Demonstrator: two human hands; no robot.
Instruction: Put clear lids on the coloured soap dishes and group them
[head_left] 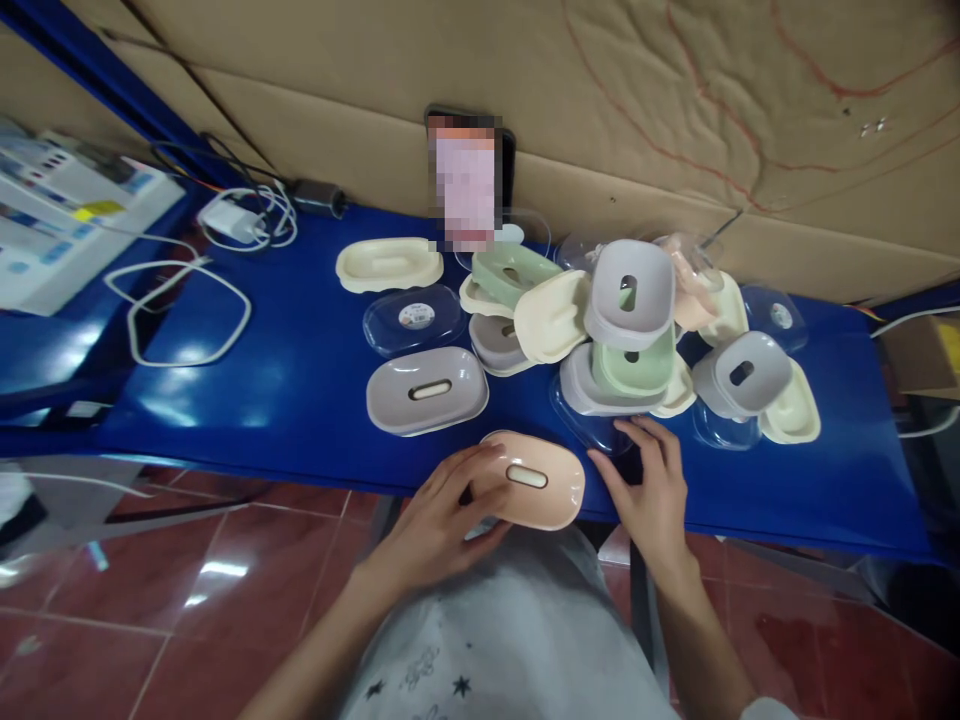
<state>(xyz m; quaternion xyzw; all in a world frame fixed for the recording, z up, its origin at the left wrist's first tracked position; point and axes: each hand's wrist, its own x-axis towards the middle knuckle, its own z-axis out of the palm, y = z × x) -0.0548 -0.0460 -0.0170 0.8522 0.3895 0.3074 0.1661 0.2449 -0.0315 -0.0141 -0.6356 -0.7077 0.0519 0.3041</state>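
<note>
Currently the left hand (442, 515) grips the pink soap dish (534, 480) at the worktop's (285, 380) near edge, right hand (649, 485) open, flat beside it; next probably needs a matching clear lid (414, 318).

Bare forearms; a grey shirt (517, 640) printed with small dark stars.

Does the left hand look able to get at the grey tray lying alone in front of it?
Probably yes: the left hand holds the pink tray, and the grey tray lies just beyond on bare table, nothing between.
</note>
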